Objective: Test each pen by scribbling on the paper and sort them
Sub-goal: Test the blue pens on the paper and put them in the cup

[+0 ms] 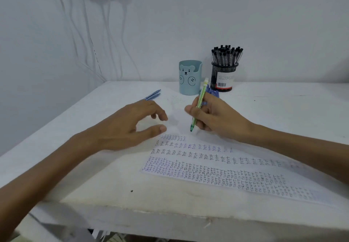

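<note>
We see the right hand (217, 117) holding a green pen (199, 103) in a writing grip, the fingers (190, 110) and thumb curled round its barrel. The pen stands steeply, cap end pointing to the far side and dark tip pointing down over the far part of the paper (207, 168). We cannot tell whether the tip touches the sheet. The paper lies flat on the white surface (75, 128), stretching from the middle toward the near right, and it is covered with rows of small handwritten marks, among them the word "TEST" repeated many times. The left hand (130, 126) rests at the paper's far left corner, holding nothing, its fingers loosely bent and the thumb stretched out toward the sheet. Two blue pens (153, 95) lie side by side on the surface just beyond the left hand. Farther back, near the wall (264, 24), stands a teal cup (189, 79) with a bear drawn on it. To its right is a black mesh holder (223, 75) packed with black pens (227, 54) standing upright. More blue pens, a small cluster (212, 91), lie between the cup and the holder, partly hidden by the right hand. White cables (107, 33) hang down the wall at the far left.
</note>
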